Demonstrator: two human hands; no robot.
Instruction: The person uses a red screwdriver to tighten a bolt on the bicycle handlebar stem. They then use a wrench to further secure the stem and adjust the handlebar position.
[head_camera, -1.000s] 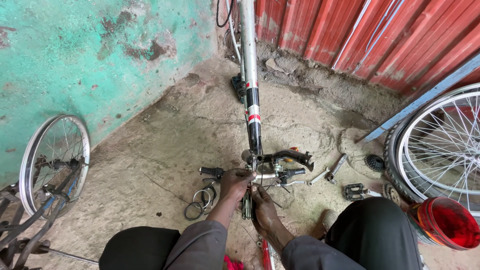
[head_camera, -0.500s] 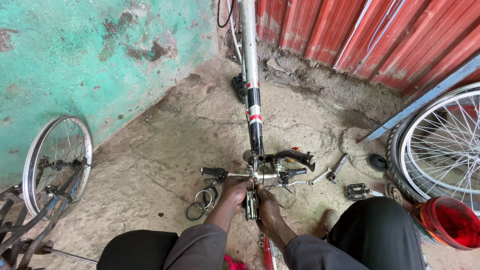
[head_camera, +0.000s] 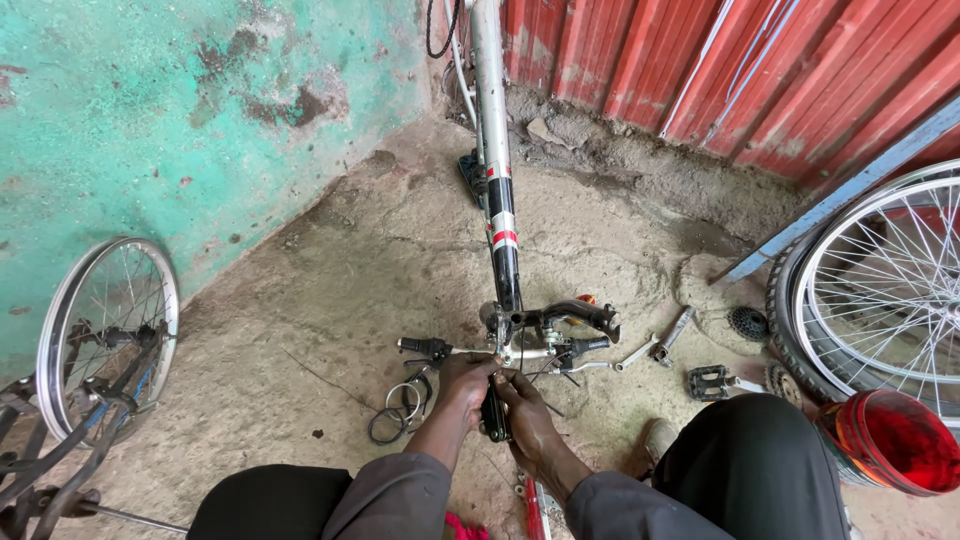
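Moved since earlier: both hands have closed together on the dark part below the handlebar; a second ago the left hand sat higher, nearer the left grip.
Left hand (head_camera: 462, 382): fingers curled around the top of the dark stem part (head_camera: 493, 418), holding it.
Right hand (head_camera: 527, 410): wrapped on the same part from the right, touching the left hand.
Bicycle frame (head_camera: 495, 180): upside-down, silver and black tube running far into the corner; handlebar (head_camera: 520, 350) resting on the concrete floor (head_camera: 330, 290), just beyond the hands.
Done, as it looks: wheels off; a wheel (head_camera: 105, 335) leans left, another wheel (head_camera: 880, 290) right.
Left to do, judging: front end in pieces; pedal (head_camera: 710, 381), wrench (head_camera: 637, 353) and cable coil (head_camera: 400, 405) lie loose nearby.
Red tub (head_camera: 890, 440): near right, beside the knee.
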